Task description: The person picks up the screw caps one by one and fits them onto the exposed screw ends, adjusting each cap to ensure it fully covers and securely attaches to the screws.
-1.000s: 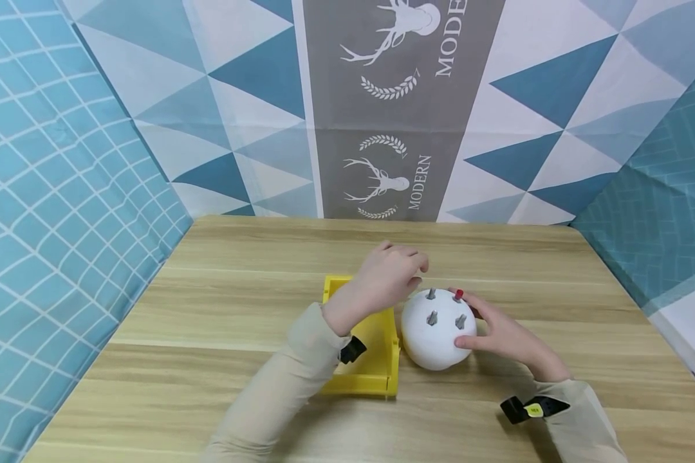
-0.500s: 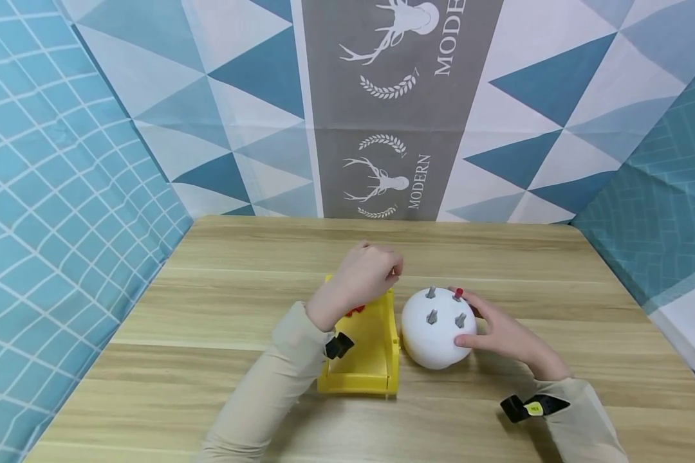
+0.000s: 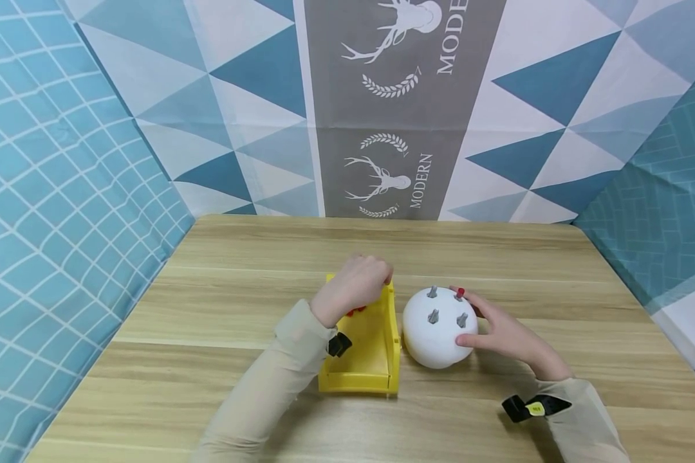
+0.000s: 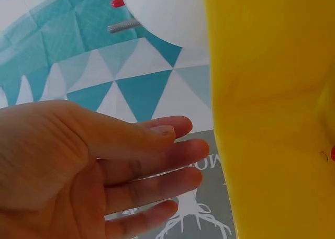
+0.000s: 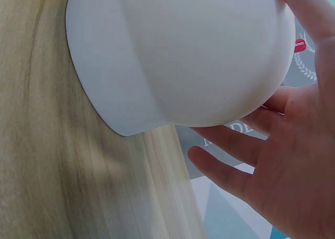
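Observation:
A white dome-shaped piece [image 3: 434, 344] stands on the table, with several grey threaded studs [image 3: 434, 316] sticking up from its top. One stud at the back right carries a red cap [image 3: 460, 293]. My right hand [image 3: 498, 331] holds the dome's right side, thumb in front and fingers behind, as the right wrist view shows from below. My left hand [image 3: 353, 289] hovers over the far end of a yellow bin [image 3: 359, 384]. In the left wrist view its fingers [image 4: 157, 189] are loosely bent and nothing lies between them. Small red pieces [image 3: 356, 311] show in the bin, partly hidden by my left wrist.
The bin stands just left of the dome, its right wall [image 3: 394, 341] close to it. Both rest on a wooden table [image 3: 237, 308]. A patterned cloth [image 3: 376, 161] hangs behind the table's far edge.
My left hand has moved left from beside the dome's studs, then lowered over the far end of the yellow bin. The right hand and the dome stay in place.

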Demonstrator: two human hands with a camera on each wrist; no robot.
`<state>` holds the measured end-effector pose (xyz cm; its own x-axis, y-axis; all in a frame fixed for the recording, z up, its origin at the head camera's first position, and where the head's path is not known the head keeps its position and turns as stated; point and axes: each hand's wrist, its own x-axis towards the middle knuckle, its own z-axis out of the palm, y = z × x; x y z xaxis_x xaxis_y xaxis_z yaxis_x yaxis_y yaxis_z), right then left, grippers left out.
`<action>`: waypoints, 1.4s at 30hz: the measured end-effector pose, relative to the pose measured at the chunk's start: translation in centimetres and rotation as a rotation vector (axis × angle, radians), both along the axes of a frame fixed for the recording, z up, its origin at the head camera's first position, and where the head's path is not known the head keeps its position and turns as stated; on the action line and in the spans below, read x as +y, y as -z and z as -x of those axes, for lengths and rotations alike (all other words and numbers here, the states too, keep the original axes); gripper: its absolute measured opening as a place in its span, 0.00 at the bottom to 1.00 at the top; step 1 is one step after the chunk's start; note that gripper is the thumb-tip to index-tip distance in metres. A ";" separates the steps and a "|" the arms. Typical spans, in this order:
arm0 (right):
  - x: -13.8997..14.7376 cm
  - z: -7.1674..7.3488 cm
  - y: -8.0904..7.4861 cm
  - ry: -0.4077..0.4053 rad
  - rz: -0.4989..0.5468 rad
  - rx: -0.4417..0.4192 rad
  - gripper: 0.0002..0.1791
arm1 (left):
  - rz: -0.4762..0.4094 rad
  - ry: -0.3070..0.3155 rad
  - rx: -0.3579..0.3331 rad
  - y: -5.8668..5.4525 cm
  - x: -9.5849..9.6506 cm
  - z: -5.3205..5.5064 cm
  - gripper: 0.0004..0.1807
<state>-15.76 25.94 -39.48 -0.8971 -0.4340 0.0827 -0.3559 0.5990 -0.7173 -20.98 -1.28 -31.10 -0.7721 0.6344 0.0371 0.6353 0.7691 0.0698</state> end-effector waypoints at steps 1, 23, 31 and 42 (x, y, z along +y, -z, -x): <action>0.0 0.0 0.0 -0.003 -0.001 0.003 0.44 | 0.011 -0.002 -0.007 0.1 0.0 0.1 0.19; -0.1 -0.1 -0.3 0.016 -0.011 -0.021 0.44 | 0.340 -0.103 -0.280 1.6 0.8 0.6 0.09; -0.1 -0.2 -0.3 0.004 -0.003 -0.008 0.43 | 0.353 -0.116 -0.300 2.3 0.9 0.7 0.10; 0.1 -0.1 -0.2 0.006 -0.013 0.009 0.43 | 0.330 -0.182 -0.381 2.7 0.9 0.4 0.12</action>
